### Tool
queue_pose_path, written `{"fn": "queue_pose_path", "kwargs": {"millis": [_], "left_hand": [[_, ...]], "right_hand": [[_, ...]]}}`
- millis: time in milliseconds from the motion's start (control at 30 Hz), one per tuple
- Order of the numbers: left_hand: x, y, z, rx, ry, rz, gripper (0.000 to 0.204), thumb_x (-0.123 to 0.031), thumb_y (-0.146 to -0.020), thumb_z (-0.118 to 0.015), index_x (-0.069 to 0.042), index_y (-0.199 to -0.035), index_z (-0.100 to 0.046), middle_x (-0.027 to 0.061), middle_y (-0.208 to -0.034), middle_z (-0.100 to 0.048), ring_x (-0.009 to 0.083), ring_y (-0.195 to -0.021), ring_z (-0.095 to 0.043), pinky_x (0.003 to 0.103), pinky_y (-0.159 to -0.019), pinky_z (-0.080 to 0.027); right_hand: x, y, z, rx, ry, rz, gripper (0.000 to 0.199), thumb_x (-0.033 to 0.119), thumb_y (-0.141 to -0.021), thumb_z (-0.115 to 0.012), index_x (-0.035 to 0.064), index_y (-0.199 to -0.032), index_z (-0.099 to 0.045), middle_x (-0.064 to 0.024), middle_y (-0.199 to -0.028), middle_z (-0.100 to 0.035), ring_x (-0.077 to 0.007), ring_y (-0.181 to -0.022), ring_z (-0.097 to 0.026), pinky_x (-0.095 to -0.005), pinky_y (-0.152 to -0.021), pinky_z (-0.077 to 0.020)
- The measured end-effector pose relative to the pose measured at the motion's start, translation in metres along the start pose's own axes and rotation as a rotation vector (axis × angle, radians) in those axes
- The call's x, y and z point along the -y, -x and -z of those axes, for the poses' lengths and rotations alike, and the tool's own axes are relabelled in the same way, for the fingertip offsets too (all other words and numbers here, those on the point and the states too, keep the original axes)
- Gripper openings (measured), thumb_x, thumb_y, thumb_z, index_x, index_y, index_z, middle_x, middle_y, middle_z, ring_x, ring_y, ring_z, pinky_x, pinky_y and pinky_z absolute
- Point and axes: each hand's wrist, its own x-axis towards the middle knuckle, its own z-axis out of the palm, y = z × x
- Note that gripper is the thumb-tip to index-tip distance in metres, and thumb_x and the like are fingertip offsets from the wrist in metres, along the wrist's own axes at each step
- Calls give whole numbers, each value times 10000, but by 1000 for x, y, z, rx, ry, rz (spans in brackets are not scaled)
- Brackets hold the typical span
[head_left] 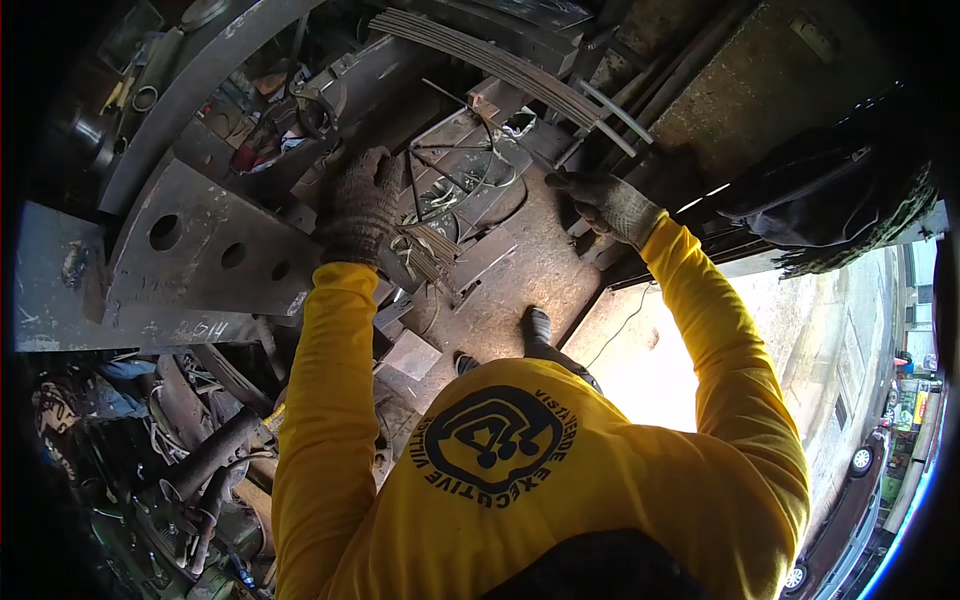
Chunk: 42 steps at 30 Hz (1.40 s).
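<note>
My left hand (352,208), in a dark knitted work glove, is raised at the left of the middle, beside a steel plate with round holes (195,245). Its fingers point away from me, slightly bent, and hold nothing I can see. My right hand (615,205), gloved in grey-brown knit, is out to the right with its fingers reaching left. Some of these fingers are curled, and nothing shows in them. Between the hands, farther down, is a frame of thin metal rods (452,168). A bundle of thin rods (428,250) lies near my left wrist.
Long metal bars (500,62) stretch across the far side. Scrap metal and pipes (205,460) crowd the left. A square metal plate (411,355) lies near my feet. A dark bag (805,205) is at the right, above a sunlit opening with a parked car (850,510) outside.
</note>
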Motion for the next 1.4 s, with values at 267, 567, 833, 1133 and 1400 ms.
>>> {"fn": "queue_pose_path", "kwargs": {"millis": [267, 567, 833, 1133, 1400], "left_hand": [[0, -2, -1, 31, 5, 19, 325, -331, -989, -623, -94, -1201, -688, 150, -1217, -697, 335, -1164, -641, 417, -1005, -498], [2, -1, -2, -3, 26, -11, 318, -319, -992, -615, -80, -1186, -696, 151, -1220, -697, 329, -1170, -640, 412, -1013, -499], [1, -1, 0, -4, -13, -10, 313, -328, -989, -614, -102, -1192, -691, 143, -1210, -696, 324, -1157, -642, 414, -998, -502], [2, -3, -3, 10, -62, -14, 302, -334, -990, -612, -109, -1180, -683, 148, -1185, -693, 337, -1135, -644, 425, -981, -505], [-4, -4, -3, 8, -87, -21, 368, -422, -978, -601, -109, -1146, -697, 161, -1150, -712, 361, -1049, -685, 463, -900, -551]], "right_hand": [[5, -2, -3, -64, 46, -57, 353, 381, -1020, -629, 186, -1305, -704, 79, -619, -422, -38, -503, -347, -212, -452, -265], [3, -1, -3, -27, -2, -26, 360, 423, -993, -661, 208, -1276, -720, 77, -618, -438, -48, -476, -338, -208, -449, -275], [10, 1, -11, -62, 23, -68, 365, 406, -1018, -624, 203, -1311, -699, 72, -627, -462, -48, -471, -360, -204, -446, -292], [-33, -18, -3, 134, -480, 89, 477, 406, -1065, -535, 38, -1365, -578, -59, -932, -602, -125, -764, -551, -242, -661, -462], [-33, -8, -65, 256, -913, 124, 531, 490, -1042, -537, 21, -1289, -565, -111, -1035, -605, -209, -849, -538, -306, -741, -470]]}}
